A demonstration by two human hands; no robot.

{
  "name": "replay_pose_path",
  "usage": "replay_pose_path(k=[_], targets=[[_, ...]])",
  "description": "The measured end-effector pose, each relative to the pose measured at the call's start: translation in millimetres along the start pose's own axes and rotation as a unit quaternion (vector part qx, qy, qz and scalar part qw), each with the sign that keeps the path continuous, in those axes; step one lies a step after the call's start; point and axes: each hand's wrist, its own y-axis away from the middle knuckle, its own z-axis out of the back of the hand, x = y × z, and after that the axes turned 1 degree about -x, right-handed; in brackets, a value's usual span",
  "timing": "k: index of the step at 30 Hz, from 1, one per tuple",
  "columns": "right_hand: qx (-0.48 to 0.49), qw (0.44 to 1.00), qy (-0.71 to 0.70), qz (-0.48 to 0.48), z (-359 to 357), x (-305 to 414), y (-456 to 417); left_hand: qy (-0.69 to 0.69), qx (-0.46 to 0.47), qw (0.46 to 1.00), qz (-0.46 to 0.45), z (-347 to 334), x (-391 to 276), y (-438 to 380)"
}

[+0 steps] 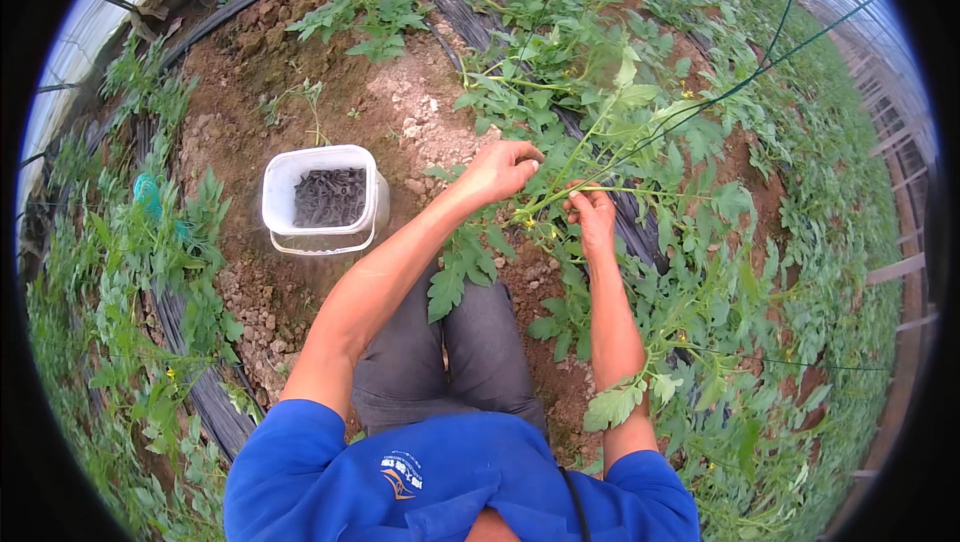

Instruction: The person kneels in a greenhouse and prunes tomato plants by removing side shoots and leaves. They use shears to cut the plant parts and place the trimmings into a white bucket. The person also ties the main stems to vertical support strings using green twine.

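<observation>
My right hand [592,216] pinches the stem of a tomato plant [551,198] between thumb and fingers, beside a green string [694,110] that slants up to the top right. Left of the stem, my left hand [504,169] hovers with its fingers curled towards the thumb; whether something small is between them cannot be told. Yellow flowers show low on the stem, between the two hands. On the soil to the left stands a white plastic bucket [381,200] with its handle down, holding many small dark clips [330,197].
Tomato plants [750,272] grow densely on the right and more stand at the left [112,272]. Black plastic mulch [196,373] lies along the rows. A teal bundle of twine [148,195] hangs among the left plants. Greenhouse framing [896,269] curves along the right edge.
</observation>
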Motion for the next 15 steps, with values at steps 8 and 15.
replay_pose_path(k=[8, 15], targets=[[0.033, 0.997, 0.073, -0.008, -15.4, 15.1, 17.0, 0.245, 0.122, 0.946, -0.171, -9.4, -27.7, -93.5], [0.081, 0.995, 0.053, -0.015, -7.1, 4.9, 5.9, -0.115, -0.018, 0.912, -0.393, 20.3, -68.3, -96.1]])
